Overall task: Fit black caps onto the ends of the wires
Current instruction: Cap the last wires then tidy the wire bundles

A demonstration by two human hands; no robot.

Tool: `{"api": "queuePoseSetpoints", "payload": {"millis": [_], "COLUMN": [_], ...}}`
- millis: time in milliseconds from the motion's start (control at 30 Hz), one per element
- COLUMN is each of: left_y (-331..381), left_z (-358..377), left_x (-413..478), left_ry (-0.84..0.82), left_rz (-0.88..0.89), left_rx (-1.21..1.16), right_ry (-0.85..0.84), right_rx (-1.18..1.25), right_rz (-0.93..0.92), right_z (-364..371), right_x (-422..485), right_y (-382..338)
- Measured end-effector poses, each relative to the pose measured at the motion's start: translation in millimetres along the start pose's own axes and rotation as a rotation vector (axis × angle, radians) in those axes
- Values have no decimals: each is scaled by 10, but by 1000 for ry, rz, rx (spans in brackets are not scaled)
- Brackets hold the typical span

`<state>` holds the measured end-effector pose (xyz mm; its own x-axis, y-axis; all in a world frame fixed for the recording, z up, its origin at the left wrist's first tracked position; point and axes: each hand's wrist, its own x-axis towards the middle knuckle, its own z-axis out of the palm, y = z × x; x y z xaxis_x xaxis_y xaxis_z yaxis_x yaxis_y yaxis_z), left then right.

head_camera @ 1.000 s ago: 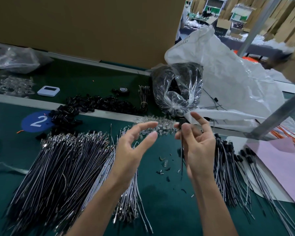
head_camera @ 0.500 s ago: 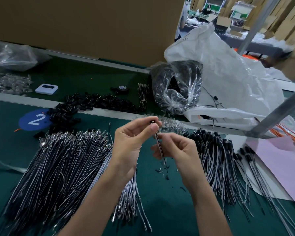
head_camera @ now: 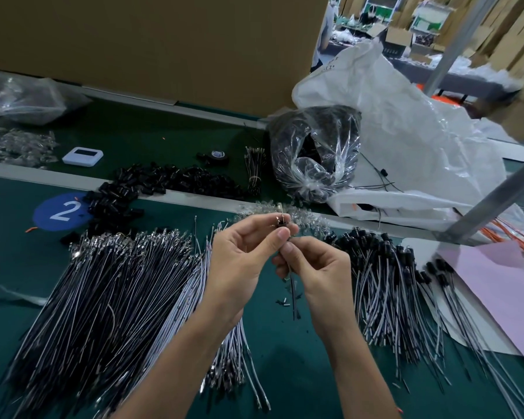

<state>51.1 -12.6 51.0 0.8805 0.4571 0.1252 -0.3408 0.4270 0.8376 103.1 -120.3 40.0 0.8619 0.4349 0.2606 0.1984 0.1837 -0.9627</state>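
Head view: left hand [head_camera: 239, 258] pinches a black cap [head_camera: 282, 222]; right hand [head_camera: 315, 267] pinches the wire [head_camera: 292, 293] just below that pinch, likely to stiffen its tip for insertion.

Head camera, single wide-angle view: faces forward and down onto the desk [head_camera: 285, 373], close above left hand [head_camera: 239, 261] and right hand [head_camera: 315, 267] at centre frame; cardboard wall [head_camera: 152, 40] across the top.

Bare mat strip [head_camera: 286, 367] between uncapped wire pile [head_camera: 103, 297] and capped wire pile [head_camera: 384, 285], black caps [head_camera: 164, 182] heaped beyond
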Motion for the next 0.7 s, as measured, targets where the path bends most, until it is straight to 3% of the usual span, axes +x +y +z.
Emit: {"api": "queuePoseSetpoints", "payload": {"millis": [300, 700], "left_y": [40, 72], "left_z": [-11, -45], "left_x": [-19, 10], "left_ry": [48, 129], "left_rz": [16, 16], "left_rx": [36, 66], "right_ry": [85, 122], "right_rx": [47, -116], "right_rz": [-11, -53], "right_z": [47, 31], "right_x": [-34, -74], "right_y": [-19, 13]}}
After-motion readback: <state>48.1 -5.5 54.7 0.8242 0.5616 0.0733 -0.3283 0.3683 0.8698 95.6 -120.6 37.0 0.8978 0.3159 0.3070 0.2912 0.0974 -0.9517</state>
